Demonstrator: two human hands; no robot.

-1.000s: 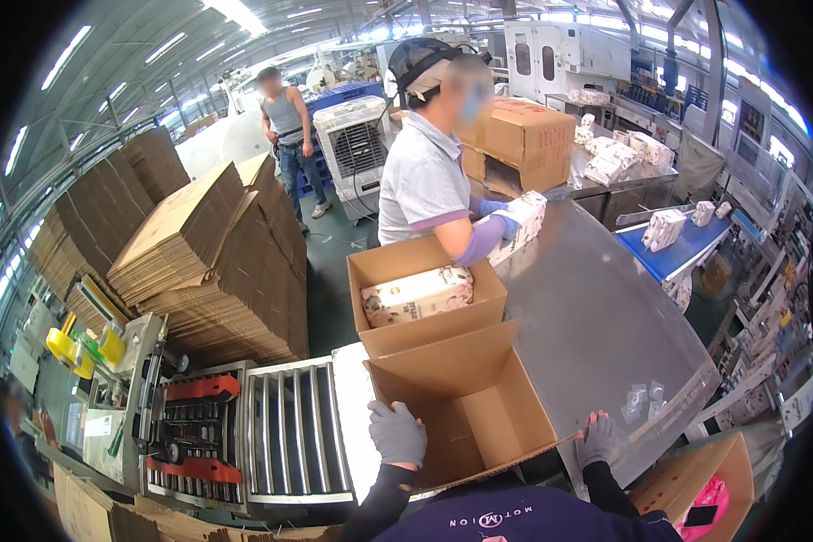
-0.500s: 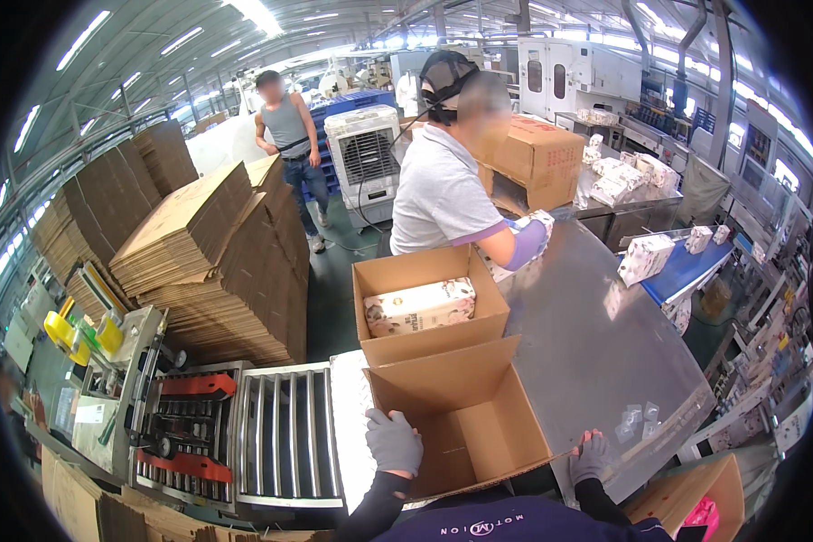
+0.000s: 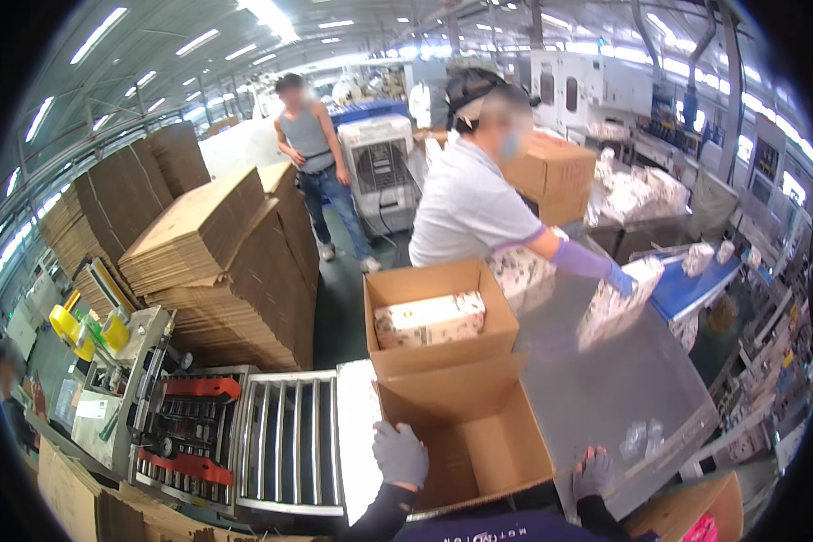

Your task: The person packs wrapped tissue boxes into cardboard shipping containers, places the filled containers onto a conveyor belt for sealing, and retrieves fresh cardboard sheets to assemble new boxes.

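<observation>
My left hand [image 3: 400, 454], in a grey glove with bare fingertips, grips the left rim of an open cardboard box [image 3: 492, 443] in front of me. Bare brown walls and bottom show inside that box. To its right, my right hand [image 3: 593, 471], gloved the same way, rests on the near edge of the metal table [image 3: 587, 388], fingers apart and holding nothing. Directly beyond stands a second open cardboard box [image 3: 443, 355] with a white flower-patterned pack [image 3: 429, 319] lying in it.
Across the table, a co-worker [image 3: 474, 199] reaches toward a patterned pack [image 3: 621, 296] by the blue conveyor [image 3: 696, 282]. Clear plastic pieces [image 3: 641, 440] lie on the table. A roller conveyor [image 3: 289, 443] and stacked flat cartons [image 3: 235, 307] stand left. Another person [image 3: 314, 154] is behind.
The co-worker's arm has stretched right to the pack by the blue conveyor, and that pack has shifted left. The person behind has stepped closer. My hands stay in place; the view has tilted slightly.
</observation>
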